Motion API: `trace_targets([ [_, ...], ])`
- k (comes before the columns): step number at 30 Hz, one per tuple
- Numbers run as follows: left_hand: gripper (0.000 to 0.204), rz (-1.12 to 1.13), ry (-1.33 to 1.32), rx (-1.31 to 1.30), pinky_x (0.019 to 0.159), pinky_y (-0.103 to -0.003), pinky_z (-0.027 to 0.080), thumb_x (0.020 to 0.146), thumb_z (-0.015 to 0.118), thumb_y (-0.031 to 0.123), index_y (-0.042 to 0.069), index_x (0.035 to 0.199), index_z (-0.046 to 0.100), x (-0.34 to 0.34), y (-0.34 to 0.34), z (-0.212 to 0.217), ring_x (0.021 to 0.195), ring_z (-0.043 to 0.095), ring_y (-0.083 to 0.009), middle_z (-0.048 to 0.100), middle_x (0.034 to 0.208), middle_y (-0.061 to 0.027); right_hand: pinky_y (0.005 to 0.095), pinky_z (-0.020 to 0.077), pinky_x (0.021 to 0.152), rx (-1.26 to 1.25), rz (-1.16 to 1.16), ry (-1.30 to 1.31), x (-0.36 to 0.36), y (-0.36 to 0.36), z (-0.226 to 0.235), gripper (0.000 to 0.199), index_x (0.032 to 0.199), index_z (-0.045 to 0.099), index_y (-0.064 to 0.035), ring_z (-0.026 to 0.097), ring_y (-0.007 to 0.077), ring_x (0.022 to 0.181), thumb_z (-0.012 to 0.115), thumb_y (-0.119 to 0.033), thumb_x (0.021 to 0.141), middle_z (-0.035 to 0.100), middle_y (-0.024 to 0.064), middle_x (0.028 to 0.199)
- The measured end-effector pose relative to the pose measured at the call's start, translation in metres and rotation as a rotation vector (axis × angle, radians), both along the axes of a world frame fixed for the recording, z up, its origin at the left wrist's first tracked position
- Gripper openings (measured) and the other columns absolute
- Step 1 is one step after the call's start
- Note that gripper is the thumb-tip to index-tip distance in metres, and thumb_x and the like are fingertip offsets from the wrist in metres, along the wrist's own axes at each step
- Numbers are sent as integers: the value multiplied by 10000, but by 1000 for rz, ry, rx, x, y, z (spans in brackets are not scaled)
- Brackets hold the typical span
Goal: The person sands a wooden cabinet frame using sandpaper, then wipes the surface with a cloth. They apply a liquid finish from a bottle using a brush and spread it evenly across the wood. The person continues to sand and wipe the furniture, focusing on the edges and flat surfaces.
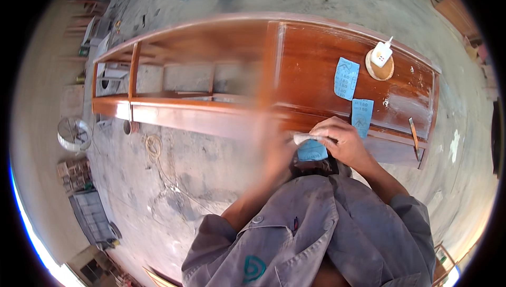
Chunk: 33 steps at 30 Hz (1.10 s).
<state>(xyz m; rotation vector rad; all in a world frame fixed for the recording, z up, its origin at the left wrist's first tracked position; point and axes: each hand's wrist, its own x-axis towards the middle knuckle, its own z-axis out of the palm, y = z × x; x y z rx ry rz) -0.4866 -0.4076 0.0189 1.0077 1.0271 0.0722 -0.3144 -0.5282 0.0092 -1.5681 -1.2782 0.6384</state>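
The right hand (342,139) pinches a folded sheet of blue sandpaper (312,150) over the near rail of the reddish wooden cabinet frame (221,121); thin and limp, it is best gripped at the fold. The left hand (276,150), at nine o'clock of it, is blurred, its grip unclear; two more sandpaper sheets (346,78) lie at twelve o'clock.

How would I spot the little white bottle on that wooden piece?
Find the long reddish-brown wooden frame lying on the concrete floor. On its solid panel at the right end, the white bottle stands on a round wooden disc. The blue sandpaper sheets nearby lie flat; only the bottle stands up.
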Motion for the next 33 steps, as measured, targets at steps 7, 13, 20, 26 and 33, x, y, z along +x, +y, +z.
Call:
trace_targets([
  [7, 174, 141, -149, 194, 637, -237, 472, 1064, 639, 206, 69, 970, 690, -55, -32, -90, 664, 549, -86, 580, 763, 31, 411, 589, 916, 32, 257, -365, 8, -14, -13, 269, 1089, 777, -87, 702, 307, 1091, 773, -7, 832, 718, 85, 1258],
  [13, 218, 101, -143, 515, 678, -231, 497, 1027, 693, 126, -22, 1181, 738, -45, -51, -78, 766, 618, -78, 728, 951, -36, 382, 570, 896, -108, 79, 74, -2, -13, -8, 184, 1113, 746, -51, 711, 338, 1019, 755, -143, 954, 748, 115, 1133],
  [20, 200, 78, -43, 375, 753, -264, 557, 988, 715, 53, -42, 1160, 753, -51, -53, -46, 841, 676, -101, 762, 1004, -70, 406, 558, 822, -201, 196, 17, -8, -11, -8, 161, 1093, 740, -28, 707, 319, 961, 738, -112, 956, 733, 118, 1036],
  [26, 188, -47, 25, 469, 740, -252, 559, 961, 718, 29, -38, 1131, 766, -62, -50, -41, 841, 681, -90, 767, 974, -60, 411, 557, 809, -223, 224, 6, -25, -20, -15, 136, 1070, 740, -31, 702, 334, 951, 728, -62, 938, 728, 111, 1022],
  [33, 215, -49, -100, 261, 773, -272, 578, 954, 706, 12, -41, 1157, 752, -69, -6, -52, 883, 705, -137, 767, 1026, -94, 390, 537, 824, 48, 88, -426, -59, -18, -12, 308, 1175, 744, -67, 630, 283, 909, 758, -116, 871, 670, 65, 999],
])
